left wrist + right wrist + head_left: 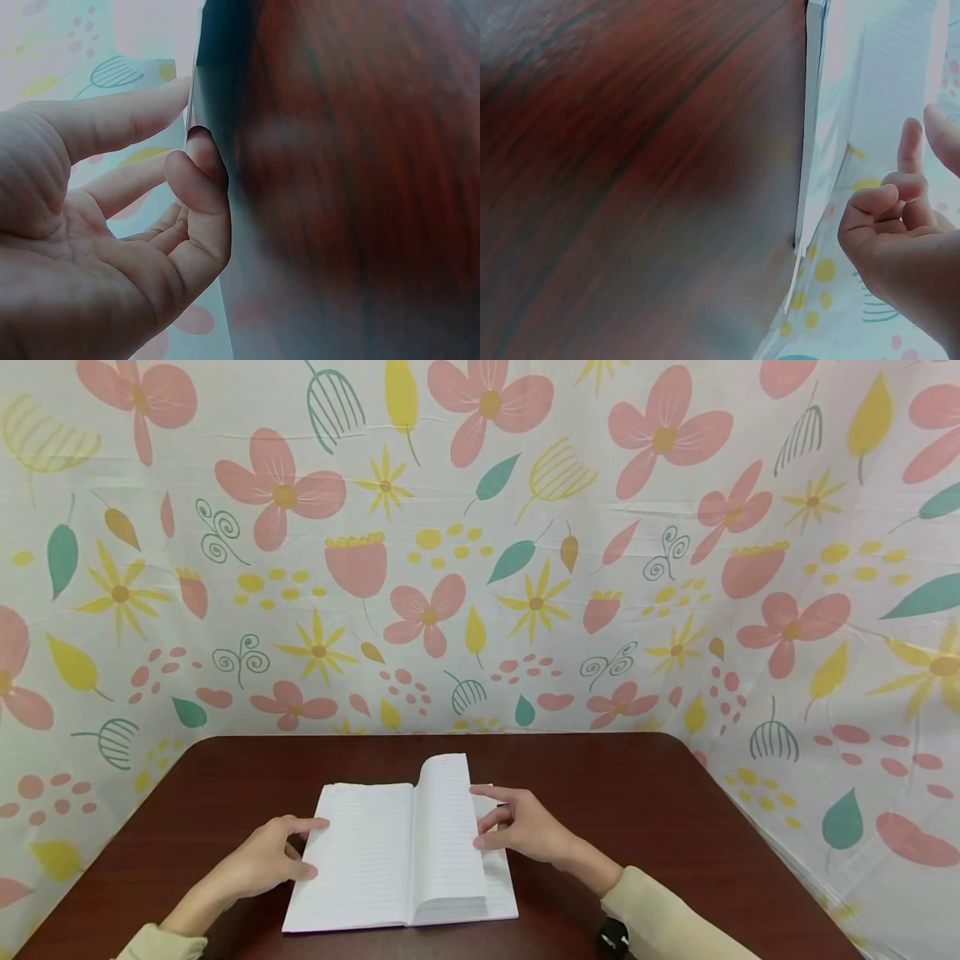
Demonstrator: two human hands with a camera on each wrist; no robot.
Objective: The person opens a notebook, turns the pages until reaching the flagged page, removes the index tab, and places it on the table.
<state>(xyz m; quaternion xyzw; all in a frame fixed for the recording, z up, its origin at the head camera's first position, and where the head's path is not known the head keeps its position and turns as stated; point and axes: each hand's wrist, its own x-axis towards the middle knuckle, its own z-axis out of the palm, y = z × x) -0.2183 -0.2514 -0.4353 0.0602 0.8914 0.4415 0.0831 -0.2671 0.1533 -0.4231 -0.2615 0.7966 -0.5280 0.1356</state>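
Note:
An open notebook (360, 860) with lined white pages lies on the dark wooden table. At its left edge my left hand (262, 856) grips the sheets. The left wrist view shows one digit (127, 124) on one face of the notebook edge and curled fingers (206, 217) round the other. A raised, curved batch of pages (450, 835) stands up from the right half. My right hand (528, 828) holds its outer edge, index fingertip near the top and thumb lower down. Other fingers of that hand are curled, seen in the right wrist view.
The brown table (637, 793) extends round the notebook on all sides. Behind it and along both sides hangs a white cloth (480, 568) printed with flowers and leaves. A small black object (613, 935) sits at the right sleeve (660, 910).

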